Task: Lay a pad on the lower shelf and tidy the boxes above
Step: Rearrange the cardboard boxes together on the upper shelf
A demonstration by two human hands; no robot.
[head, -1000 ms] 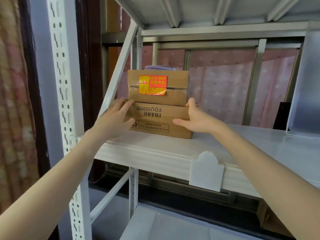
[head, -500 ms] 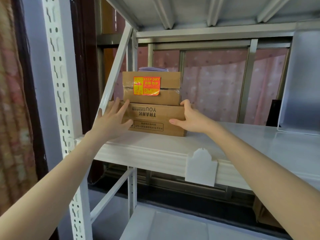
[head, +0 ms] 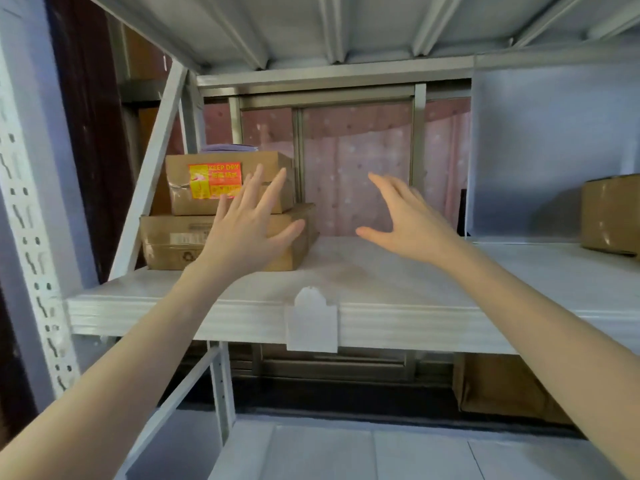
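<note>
Two stacked boxes (head: 221,216) behind spread left-hand fingers (head: 254,183), right hand (head: 405,220) apart.

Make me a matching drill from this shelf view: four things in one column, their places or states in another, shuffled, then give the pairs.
Things
1. top box
2. bottom box
3. right hand
4. tag

Places or states
A. open, over the bare shelf, holding nothing
B. clipped to the shelf's front edge
C. bears a red and yellow KEEP DRY sticker
D. lies flat on the shelf under another box

Pairs: 1-C, 2-D, 3-A, 4-B
</note>
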